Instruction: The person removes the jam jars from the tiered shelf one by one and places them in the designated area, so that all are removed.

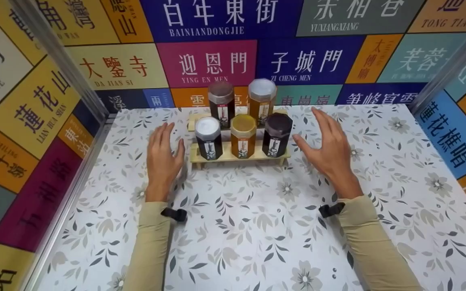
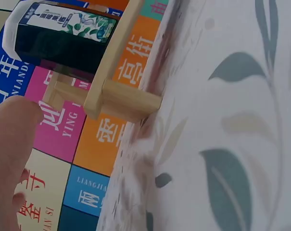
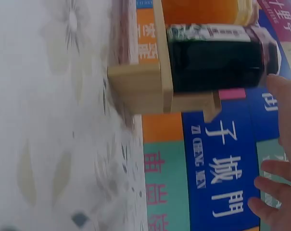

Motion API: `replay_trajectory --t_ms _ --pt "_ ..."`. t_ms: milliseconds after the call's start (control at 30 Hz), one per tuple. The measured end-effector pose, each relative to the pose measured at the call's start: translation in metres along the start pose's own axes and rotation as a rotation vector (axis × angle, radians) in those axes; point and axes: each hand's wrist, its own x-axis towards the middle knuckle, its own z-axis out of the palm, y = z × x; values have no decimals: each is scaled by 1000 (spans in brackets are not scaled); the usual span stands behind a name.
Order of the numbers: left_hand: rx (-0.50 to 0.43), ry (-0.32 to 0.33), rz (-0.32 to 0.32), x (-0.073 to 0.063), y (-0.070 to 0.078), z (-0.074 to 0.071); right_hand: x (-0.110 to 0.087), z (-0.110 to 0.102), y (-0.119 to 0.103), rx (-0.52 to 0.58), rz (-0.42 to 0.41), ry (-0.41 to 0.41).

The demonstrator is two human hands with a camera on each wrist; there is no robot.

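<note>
Several octagonal jars stand upright on a light wooden two-step rack (image 1: 237,158). Its lower step bears a dark jar with a white lid (image 1: 208,141), an amber jar with a golden lid (image 1: 243,139) and a dark jar with a dark lid (image 1: 276,135). Behind them are a dark jar with a brown lid (image 1: 221,103) and an amber jar with a white lid (image 1: 262,101). My left hand (image 1: 163,155) is held left of the rack, fingers extended, with nothing in it. On the other side my right hand (image 1: 330,149) spreads its fingers, thumb near the dark-lidded jar.
A white cloth (image 1: 241,242) with leaves and flowers covers the table. Colourful panels (image 1: 212,62) with Chinese characters line the back and sides, with metal posts (image 1: 77,85) at the corners. Each sleeve carries a small black wrist device (image 1: 174,214).
</note>
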Motion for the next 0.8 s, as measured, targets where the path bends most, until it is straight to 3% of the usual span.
replay_trajectory --t_ms 133,267,567,800 --pt "-199 -36 -52 -2 6 10 -3 10 -17 69 -24 -49" --pt "-337 -88 -100 -1 10 22 -3 20 -32 132 -60 -84" --pt "-490 -162 -288 1 13 44 -2 42 -42 291 -32 -123" --pt "-575 -170 -403 -4 10 53 -5 56 -43 388 4 -73"
